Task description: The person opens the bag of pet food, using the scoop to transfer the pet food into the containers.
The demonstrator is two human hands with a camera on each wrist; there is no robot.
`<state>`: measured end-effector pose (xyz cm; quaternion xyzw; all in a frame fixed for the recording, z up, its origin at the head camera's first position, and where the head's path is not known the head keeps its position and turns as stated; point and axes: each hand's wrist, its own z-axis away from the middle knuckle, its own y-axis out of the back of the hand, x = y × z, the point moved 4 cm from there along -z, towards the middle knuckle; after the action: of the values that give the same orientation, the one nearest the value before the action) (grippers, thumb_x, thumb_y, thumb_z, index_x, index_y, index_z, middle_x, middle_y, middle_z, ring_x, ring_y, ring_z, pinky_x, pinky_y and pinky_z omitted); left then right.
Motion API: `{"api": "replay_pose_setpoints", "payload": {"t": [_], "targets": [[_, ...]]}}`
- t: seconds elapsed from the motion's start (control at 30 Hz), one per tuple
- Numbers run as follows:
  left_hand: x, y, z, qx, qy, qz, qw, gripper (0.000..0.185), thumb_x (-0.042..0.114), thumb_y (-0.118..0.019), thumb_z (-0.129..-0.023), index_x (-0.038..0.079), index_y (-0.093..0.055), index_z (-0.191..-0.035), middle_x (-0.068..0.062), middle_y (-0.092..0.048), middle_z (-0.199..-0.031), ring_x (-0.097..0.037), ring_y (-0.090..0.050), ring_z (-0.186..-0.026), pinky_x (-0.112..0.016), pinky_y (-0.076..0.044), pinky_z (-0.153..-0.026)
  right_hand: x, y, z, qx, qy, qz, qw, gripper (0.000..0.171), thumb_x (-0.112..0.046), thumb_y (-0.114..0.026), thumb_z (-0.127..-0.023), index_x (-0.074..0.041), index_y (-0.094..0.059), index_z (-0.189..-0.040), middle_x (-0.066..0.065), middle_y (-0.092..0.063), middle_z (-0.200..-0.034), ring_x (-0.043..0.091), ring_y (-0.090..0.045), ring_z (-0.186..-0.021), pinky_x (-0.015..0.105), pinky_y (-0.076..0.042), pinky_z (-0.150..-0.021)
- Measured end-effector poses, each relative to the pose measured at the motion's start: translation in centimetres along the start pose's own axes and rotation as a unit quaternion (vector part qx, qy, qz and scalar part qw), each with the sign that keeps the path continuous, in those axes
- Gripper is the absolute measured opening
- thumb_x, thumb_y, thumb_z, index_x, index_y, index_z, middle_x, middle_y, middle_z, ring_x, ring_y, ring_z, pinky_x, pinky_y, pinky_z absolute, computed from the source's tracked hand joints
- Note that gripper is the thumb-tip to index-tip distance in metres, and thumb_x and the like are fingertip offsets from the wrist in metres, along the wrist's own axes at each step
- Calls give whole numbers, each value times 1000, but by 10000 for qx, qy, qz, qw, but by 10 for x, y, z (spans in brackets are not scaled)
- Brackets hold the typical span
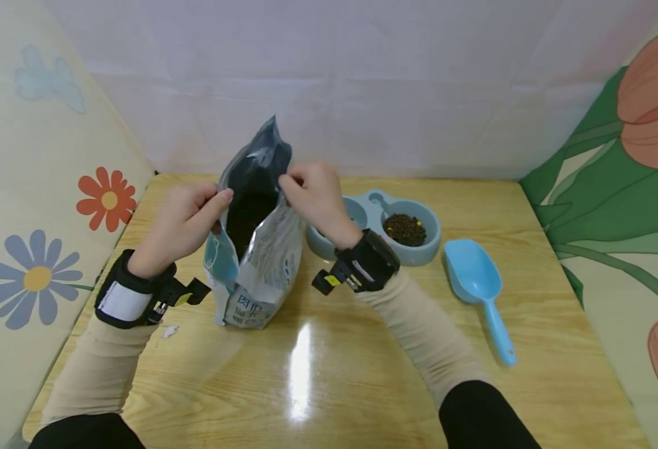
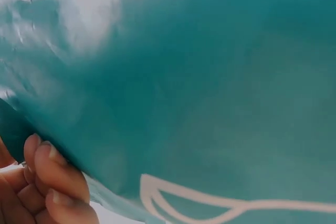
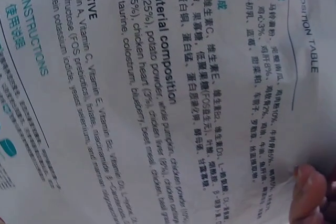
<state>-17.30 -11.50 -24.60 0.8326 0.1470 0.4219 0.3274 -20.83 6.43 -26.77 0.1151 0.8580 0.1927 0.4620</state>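
Note:
An upright pet food bag, silvery with a teal side panel, stands on the table with its mouth spread apart. Dark contents show inside. My left hand pinches the left edge of the opening between thumb and fingers. On the opposite edge, my right hand pinches the rim near the top. The left wrist view is filled by the teal panel, with curled fingers at its lower edge. Printed ingredient text covers the bag's face in the right wrist view.
Behind my right wrist sits a blue-grey double bowl; brown kibble lies in its right side, while my hand partly hides the left. A light blue scoop rests at the right. A small white scrap lies near my left wrist.

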Motion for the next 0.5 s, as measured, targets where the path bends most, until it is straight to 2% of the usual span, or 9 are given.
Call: {"api": "replay_pose_setpoints", "payload": {"t": [0.07, 0.17, 0.33, 0.5], "targets": [[0, -1, 0, -100, 42, 80, 9999, 27, 3, -51, -91, 3, -52, -63, -1, -50, -53, -12, -43, -43, -24, -32, -41, 1, -3, -1, 32, -44, -69, 10000, 37, -7, -48, -88, -7, -51, -51, 3, -49, -50, 14, -40, -43, 23, -30, -46], [1, -3, -1, -243, 57, 78, 9997, 28, 3, -50, -91, 4, -51, -63, -1, -49, -53, -12, -42, -43, -24, -32, -41, 0, -7, -1, 18, -38, -122, 9999, 36, -7, -49, -88, -5, -54, -53, 4, -53, -50, 13, -45, -42, 23, -32, -43], [4, -5, -1, -487, 24, -111, 9987, 27, 5, -50, -92, 5, -50, -64, 0, -49, -54, -12, -43, -45, -24, -34, -44, -4, -14, -4, 72, 82, -11, 9999, 39, -5, -48, -88, -8, -47, -49, 3, -50, -47, 12, -43, -41, 23, -31, -44], [3, -9, -4, -719, 150, -99, 9973, 26, 8, -49, -93, 5, -51, -67, -1, -47, -55, -13, -44, -47, -25, -36, -46, -5, -18, -6, 104, 75, 18, 9999, 41, -5, -48, -88, -11, -41, -48, 2, -45, -45, 14, -37, -40, 22, -27, -44]]}}
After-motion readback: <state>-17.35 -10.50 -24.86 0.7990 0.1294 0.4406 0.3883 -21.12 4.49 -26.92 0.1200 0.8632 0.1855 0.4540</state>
